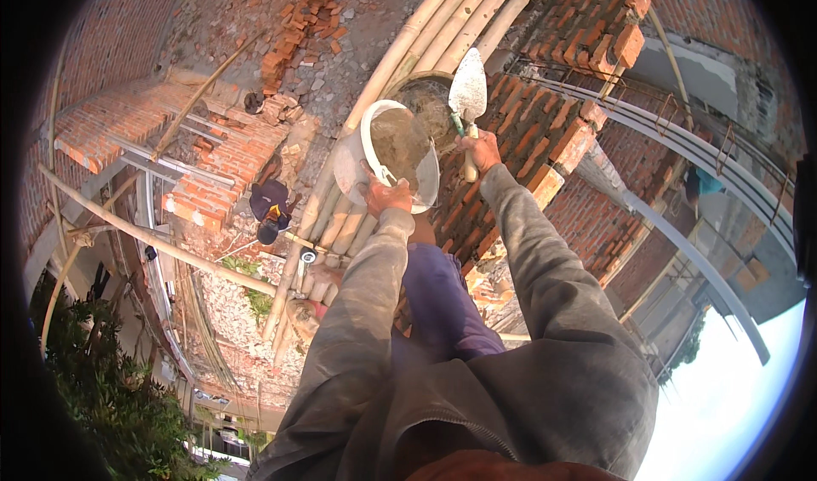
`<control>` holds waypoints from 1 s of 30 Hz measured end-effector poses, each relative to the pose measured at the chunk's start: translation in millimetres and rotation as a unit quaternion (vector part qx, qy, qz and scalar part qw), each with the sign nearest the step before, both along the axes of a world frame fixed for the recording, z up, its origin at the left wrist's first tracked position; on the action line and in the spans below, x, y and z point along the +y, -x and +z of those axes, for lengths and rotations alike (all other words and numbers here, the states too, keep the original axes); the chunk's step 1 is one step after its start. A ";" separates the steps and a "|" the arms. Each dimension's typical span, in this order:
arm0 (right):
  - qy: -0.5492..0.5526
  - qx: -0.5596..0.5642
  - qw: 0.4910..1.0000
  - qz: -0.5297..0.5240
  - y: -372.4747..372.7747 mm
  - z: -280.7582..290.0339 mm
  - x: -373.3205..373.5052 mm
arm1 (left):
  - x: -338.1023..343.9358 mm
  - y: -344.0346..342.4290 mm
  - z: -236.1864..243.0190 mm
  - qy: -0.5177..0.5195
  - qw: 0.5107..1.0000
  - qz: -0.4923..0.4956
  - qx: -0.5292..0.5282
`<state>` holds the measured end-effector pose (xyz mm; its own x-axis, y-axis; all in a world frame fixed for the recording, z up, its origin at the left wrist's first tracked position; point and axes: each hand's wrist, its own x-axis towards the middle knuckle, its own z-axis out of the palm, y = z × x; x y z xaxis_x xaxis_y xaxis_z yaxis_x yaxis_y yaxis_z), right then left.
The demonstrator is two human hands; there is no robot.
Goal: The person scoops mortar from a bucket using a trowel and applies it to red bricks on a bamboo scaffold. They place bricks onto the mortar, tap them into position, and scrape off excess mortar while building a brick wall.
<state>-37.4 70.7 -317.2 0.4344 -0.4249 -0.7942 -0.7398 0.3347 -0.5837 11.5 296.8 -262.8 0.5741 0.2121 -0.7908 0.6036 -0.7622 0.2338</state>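
My left hand [389, 195] is closed on the near rim of a whitish bucket [347, 162], which is tipped so that its mouth faces me. Grey mortar residue coats the inside of the bucket. In my right hand [482, 151] is a trowel [468, 87], its pale, mortar-smeared blade pointing away from me. The fingers wrap round the handle, whose end sticks out below them. Just beyond the bucket's right side sits a round, dark-rimmed tub [425, 107] with grey wet mortar in it, partly hidden by the bucket.
Bamboo poles [464, 13] run side by side past the tub. To the right rises a brick wall [519, 132] with raw mortar joints. Far below on the left, a person in dark clothing [271, 204] stands near another brick wall [230, 162]. A bamboo pole [153, 226] crosses the left side.
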 end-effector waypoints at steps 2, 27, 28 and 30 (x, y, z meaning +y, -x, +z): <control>0.002 -0.001 1.000 0.003 -1.8 -0.8 1.6 | -9.0 -1.8 1.0 -0.011 0.999 -0.030 0.016; -0.017 0.016 0.999 0.043 -8.4 -10.7 -9.2 | -55.1 -17.7 13.5 -0.043 0.997 0.002 0.065; -0.014 0.004 0.998 0.054 -8.1 -11.6 -9.9 | -59.5 -17.4 14.2 -0.044 0.997 0.012 0.061; -0.010 -0.008 0.998 0.060 -7.2 -12.9 -10.7 | -66.7 -17.2 14.8 -0.046 0.996 0.012 0.078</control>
